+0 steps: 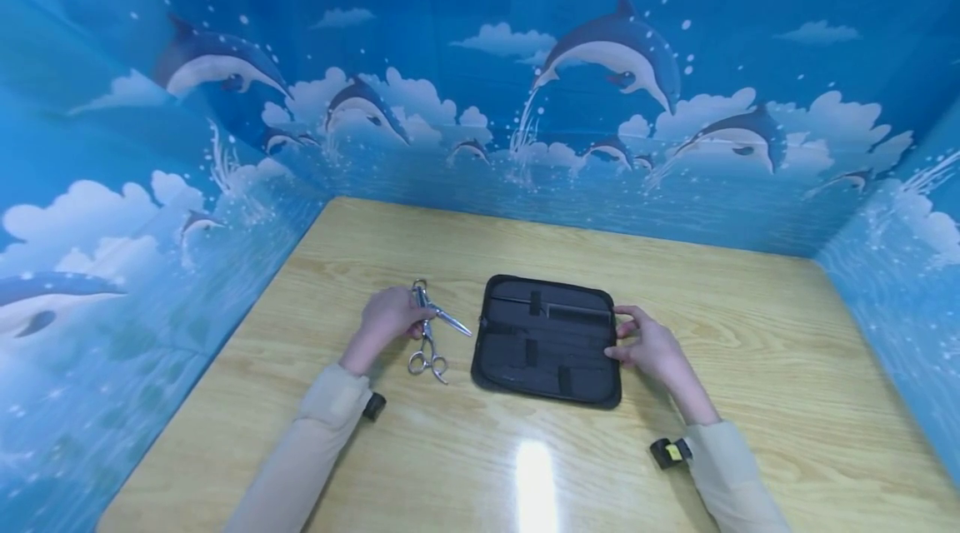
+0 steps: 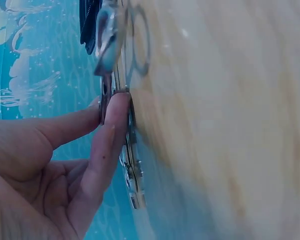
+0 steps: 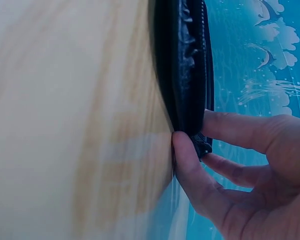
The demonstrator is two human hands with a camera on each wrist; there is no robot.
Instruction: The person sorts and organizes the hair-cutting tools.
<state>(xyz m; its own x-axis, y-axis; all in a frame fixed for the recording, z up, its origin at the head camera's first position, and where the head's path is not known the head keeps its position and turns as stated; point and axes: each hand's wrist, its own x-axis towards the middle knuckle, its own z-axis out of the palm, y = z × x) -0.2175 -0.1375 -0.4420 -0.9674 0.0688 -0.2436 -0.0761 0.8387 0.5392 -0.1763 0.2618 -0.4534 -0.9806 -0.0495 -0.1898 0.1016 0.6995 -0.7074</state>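
Note:
Silver hairdressing scissors (image 1: 452,321) are pinched between the thumb and finger of my left hand (image 1: 390,316), close over the tabletop. Their blades point to the lower right in the head view. More silver finger rings (image 1: 427,363) show below the hand, where a second pair appears to cross; my fingers hide part of both. To the right lies a black zippered case (image 1: 546,341), unfolded flat, with elastic loops and a dark comb (image 1: 577,315) inside. My right hand (image 1: 651,346) pinches the case's right edge, the thumb on top and a finger under it in the right wrist view.
The wooden table (image 1: 750,333) carries the case and scissors. A blue dolphin-print curtain (image 1: 480,100) stands along its back and sides. Black wrist devices (image 1: 670,453) sit below both hands, and a bright light reflection (image 1: 536,483) lies near the front.

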